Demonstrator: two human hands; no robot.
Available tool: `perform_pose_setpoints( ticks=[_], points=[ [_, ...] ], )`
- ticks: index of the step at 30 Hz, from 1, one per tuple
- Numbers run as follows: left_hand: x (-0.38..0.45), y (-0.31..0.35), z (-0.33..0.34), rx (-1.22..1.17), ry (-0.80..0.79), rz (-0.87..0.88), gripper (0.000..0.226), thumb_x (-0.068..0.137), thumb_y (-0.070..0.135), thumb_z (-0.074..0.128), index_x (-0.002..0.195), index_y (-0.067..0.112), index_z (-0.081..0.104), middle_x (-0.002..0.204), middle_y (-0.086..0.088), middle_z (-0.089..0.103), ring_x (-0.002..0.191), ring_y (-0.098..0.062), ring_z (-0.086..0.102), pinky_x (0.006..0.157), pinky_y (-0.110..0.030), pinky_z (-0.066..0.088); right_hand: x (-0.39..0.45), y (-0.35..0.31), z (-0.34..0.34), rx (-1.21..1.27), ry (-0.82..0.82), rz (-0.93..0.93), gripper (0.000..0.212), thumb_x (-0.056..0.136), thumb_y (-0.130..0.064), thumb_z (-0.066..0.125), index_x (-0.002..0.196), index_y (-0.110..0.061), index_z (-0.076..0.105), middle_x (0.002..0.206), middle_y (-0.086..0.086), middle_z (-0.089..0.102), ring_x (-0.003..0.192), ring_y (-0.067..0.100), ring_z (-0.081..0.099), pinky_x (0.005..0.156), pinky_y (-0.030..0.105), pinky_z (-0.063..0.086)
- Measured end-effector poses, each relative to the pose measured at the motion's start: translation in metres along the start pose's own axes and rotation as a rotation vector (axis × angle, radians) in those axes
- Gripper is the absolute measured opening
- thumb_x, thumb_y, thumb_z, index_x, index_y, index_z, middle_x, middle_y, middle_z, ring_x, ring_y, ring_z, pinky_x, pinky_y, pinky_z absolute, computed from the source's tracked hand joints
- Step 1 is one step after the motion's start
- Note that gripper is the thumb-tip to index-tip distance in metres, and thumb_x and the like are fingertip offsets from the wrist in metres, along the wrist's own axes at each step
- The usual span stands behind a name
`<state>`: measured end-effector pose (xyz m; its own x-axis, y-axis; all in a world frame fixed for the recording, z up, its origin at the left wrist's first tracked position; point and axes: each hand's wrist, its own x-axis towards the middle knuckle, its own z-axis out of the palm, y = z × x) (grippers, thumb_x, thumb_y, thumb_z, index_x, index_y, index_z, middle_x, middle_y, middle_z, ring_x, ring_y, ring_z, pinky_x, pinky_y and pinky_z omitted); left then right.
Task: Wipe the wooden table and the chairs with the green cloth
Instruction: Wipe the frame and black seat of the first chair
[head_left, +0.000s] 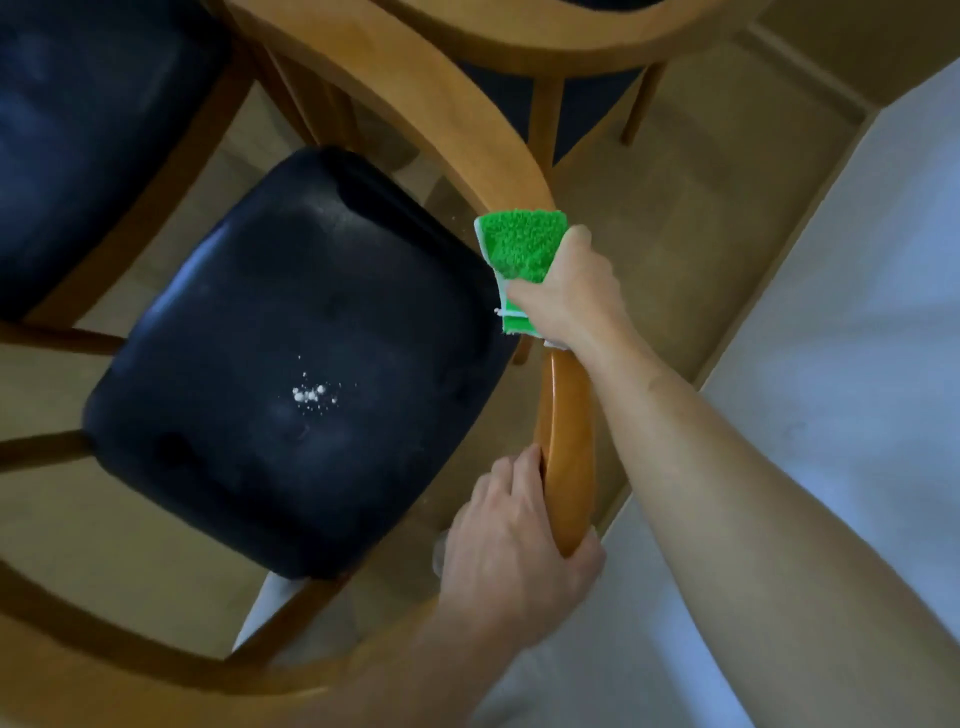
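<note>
Three dark-cushioned wooden chairs show here: one cut off at the upper left corner (78, 145), the near chair (291, 364) in the middle, and part of a third (566, 67) along the top edge. On the near chair's black seat, toward its nearer half, lies one small scatter of white crumbs (311, 394), not yet wiped. The left hand (514, 540) curls its fingers round the near end of the curved top rail (569, 452), probably to steady the chair against the rubbing. Further along the same rail, the right hand (566, 291) clamps the one green cloth (522, 249) round the wood, fingers closed over the fabric, so the cloth wraps the rail and can slide along it. The wooden table itself I cannot make out with certainty. The floor (701, 223) beneath looks tan.
</note>
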<state>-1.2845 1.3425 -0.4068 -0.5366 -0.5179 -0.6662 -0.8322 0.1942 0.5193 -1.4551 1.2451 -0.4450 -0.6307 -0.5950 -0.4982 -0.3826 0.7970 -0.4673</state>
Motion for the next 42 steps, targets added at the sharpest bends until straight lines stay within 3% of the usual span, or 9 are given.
perform_pose_setpoints(
  ticks=[5,10,13,17,24,29,34,39,42],
  points=[
    [0.014,0.028,-0.002,-0.022,0.092,-0.145,0.041,0.078,0.043,0.06,0.111,0.025,0.045,0.101,0.008,0.048,0.099,-0.016,0.053,0.087,-0.035,0.048,-0.042,0.034,-0.005,0.159,-0.216,0.123,0.042,0.073,-0.031,0.067,0.106,-0.009,0.055,0.094,0.007,0.065,0.075,0.026,0.065,0.058,0.036,0.049],
    [0.052,0.051,0.002,-0.118,0.197,-0.301,0.049,0.076,0.038,0.062,0.116,0.011,0.051,0.109,-0.003,0.057,0.103,-0.023,0.059,0.088,-0.037,0.05,-0.065,0.05,-0.008,0.254,-0.402,0.195,0.032,0.065,-0.044,0.064,0.072,-0.013,0.062,0.067,0.002,0.064,0.07,0.03,0.066,0.065,0.046,0.054],
    [0.057,0.051,0.006,-0.144,0.272,-0.304,0.039,0.08,0.04,0.06,0.109,0.016,0.052,0.103,0.001,0.055,0.097,-0.021,0.058,0.084,-0.039,0.051,-0.046,0.038,-0.008,0.097,-0.3,0.156,0.023,0.077,-0.032,0.067,0.086,-0.012,0.058,0.077,0.003,0.062,0.072,0.027,0.06,0.057,0.033,0.042],
    [0.077,0.058,0.003,-0.086,0.344,-0.282,0.025,0.092,0.037,0.048,0.11,0.02,0.05,0.108,0.001,0.053,0.101,-0.021,0.054,0.087,-0.037,0.046,-0.012,0.01,-0.004,-0.006,-0.085,0.012,0.051,0.087,-0.026,0.069,0.123,-0.006,0.039,0.113,0.01,0.059,0.101,0.031,0.061,0.079,0.039,0.051],
    [0.115,0.068,-0.006,-0.155,0.387,-0.314,0.019,0.092,0.031,0.051,0.105,0.02,0.041,0.101,0.003,0.044,0.098,-0.019,0.049,0.088,-0.037,0.044,0.048,-0.017,0.004,-0.16,0.071,-0.299,0.085,0.079,-0.048,0.075,0.137,-0.005,0.03,0.133,0.011,0.048,0.121,0.027,0.051,0.094,0.031,0.042],
    [0.115,0.07,-0.007,-0.163,0.422,-0.317,0.019,0.092,0.025,0.054,0.102,0.022,0.038,0.095,0.006,0.039,0.091,-0.014,0.047,0.084,-0.032,0.042,0.069,-0.027,-0.005,0.048,0.013,-0.328,0.088,0.076,-0.066,0.067,0.134,-0.007,0.036,0.124,0.006,0.055,0.111,0.021,0.056,0.089,0.032,0.048],
    [0.116,0.067,-0.006,-0.221,0.435,-0.298,0.013,0.094,0.028,0.048,0.103,0.022,0.04,0.101,0.004,0.047,0.1,-0.017,0.053,0.085,-0.032,0.046,0.053,0.005,-0.002,0.243,-0.096,-0.096,0.088,0.057,-0.083,0.06,0.113,-0.015,0.056,0.102,0.0,0.068,0.09,0.02,0.067,0.081,0.042,0.056],
    [0.116,0.067,-0.008,-0.252,0.381,-0.261,0.022,0.094,0.037,0.041,0.105,0.019,0.04,0.107,0.0,0.047,0.106,-0.019,0.052,0.088,-0.035,0.046,0.038,0.025,0.004,0.187,-0.182,-0.022,0.091,0.051,-0.083,0.061,0.104,-0.01,0.061,0.089,0.003,0.07,0.077,0.02,0.069,0.071,0.043,0.058],
    [0.118,0.067,-0.006,-0.262,0.399,-0.283,0.011,0.096,0.03,0.042,0.103,0.022,0.038,0.103,0.003,0.045,0.103,-0.016,0.052,0.087,-0.033,0.046,0.047,0.013,0.001,0.191,-0.14,-0.06,0.078,0.064,-0.073,0.069,0.111,-0.012,0.055,0.093,0.0,0.068,0.078,0.016,0.067,0.067,0.035,0.056]
  ],
)
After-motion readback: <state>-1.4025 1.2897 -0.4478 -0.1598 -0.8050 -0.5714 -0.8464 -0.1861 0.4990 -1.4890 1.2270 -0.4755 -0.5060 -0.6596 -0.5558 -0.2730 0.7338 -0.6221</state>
